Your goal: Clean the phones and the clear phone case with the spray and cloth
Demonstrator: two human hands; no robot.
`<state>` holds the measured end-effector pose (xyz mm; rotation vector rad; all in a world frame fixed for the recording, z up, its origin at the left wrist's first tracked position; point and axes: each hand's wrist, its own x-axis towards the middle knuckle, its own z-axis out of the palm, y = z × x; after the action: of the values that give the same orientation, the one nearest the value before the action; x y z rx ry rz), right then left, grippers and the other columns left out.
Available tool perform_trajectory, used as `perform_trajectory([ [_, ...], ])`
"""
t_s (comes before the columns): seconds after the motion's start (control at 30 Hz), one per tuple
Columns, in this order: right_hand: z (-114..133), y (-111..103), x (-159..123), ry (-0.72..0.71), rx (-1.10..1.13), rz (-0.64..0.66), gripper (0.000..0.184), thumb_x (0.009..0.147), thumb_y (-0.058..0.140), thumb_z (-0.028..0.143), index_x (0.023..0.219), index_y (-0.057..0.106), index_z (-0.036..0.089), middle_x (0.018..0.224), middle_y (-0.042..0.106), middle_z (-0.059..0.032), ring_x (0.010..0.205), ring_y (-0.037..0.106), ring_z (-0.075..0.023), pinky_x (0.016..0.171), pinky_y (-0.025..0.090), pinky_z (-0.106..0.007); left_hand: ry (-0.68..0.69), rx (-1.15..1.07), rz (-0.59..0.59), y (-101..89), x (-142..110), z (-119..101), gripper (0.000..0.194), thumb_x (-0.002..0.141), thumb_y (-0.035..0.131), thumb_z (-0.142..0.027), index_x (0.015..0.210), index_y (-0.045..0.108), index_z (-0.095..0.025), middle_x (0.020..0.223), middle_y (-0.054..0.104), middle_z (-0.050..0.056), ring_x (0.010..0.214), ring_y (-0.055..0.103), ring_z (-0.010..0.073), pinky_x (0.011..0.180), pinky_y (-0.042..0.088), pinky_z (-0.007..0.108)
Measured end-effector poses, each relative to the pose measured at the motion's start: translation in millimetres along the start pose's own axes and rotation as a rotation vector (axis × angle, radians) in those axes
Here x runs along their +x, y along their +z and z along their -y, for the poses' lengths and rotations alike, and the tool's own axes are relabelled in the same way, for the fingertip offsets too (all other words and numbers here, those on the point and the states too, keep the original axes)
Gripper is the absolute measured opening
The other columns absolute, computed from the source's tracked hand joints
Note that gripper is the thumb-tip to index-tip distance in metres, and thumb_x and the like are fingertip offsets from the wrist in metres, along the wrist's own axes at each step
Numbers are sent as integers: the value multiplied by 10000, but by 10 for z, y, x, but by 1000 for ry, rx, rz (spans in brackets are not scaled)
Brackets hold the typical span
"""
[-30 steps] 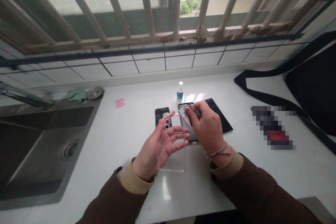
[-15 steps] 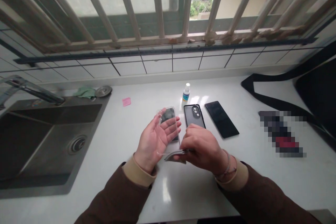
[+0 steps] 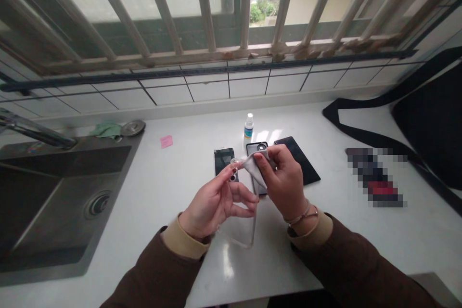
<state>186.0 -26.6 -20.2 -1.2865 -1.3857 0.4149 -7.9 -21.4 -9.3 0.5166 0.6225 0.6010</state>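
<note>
Our left hand [image 3: 216,202] grips a clear phone case [image 3: 242,236]; our right hand [image 3: 283,178] pinches a grey cloth [image 3: 255,169] against it.

White countertop [image 3: 187,187] carrying upright spray bottle [image 3: 248,127] behind dark phone [image 3: 224,161], camera-up phone [image 3: 257,148], black phone [image 3: 298,159], all lying flat; pink sticky note [image 3: 166,141] sitting left; green cloth [image 3: 106,130], round metal sink plug [image 3: 132,128] resting near sink; black strapped bag [image 3: 426,120] lying right.
</note>
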Motion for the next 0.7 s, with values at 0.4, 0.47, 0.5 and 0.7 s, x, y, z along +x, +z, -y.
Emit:
perform_trajectory([
  [0.4, -44, 49, -9, 110, 377, 86, 277, 1038, 690, 477, 931, 579, 246, 763, 477, 49, 610, 424, -121, 533, 374, -252, 325, -219, -125, 53, 32, -100, 639, 1096, 402, -630, 1635, 406, -287, 1109, 777, 177, 907, 777, 232, 721, 617, 295],
  [0.47, -18, 65, -80, 91, 418, 185, 261, 1046, 683, 456, 933, 569, 249, 750, 467, 56, 595, 416, -118, 524, 375, -247, 363, -231, -102, 80, 7, -103, 650, 1074, 434, -663, 1641, 396, -349, 1142, 771, 158, 993, 772, 263, 821, 626, 381],
  [0.5, -5, 69, -112, 68, 410, 210, 251, 1048, 683, 441, 934, 568, 249, 752, 478, 55, 597, 424, -119, 530, 383, -248, 373, -242, -96, 88, -3, -105, 648, 1069, 448, -665, 1632, 413, -346, 1143, 767, 152, 1014, 766, 269, 853, 623, 405],
  [0.7, 121, 38, -229, -338, 285, 260, 215, 1045, 715, 376, 951, 570, 248, 737, 584, 39, 616, 529, -134, 596, 411, -285, 427, -389, -248, 85, 13, -111, 568, 1089, 496, -574, 1384, 645, -112, 1061, 753, 133, 916, 741, 210, 812, 627, 328],
])
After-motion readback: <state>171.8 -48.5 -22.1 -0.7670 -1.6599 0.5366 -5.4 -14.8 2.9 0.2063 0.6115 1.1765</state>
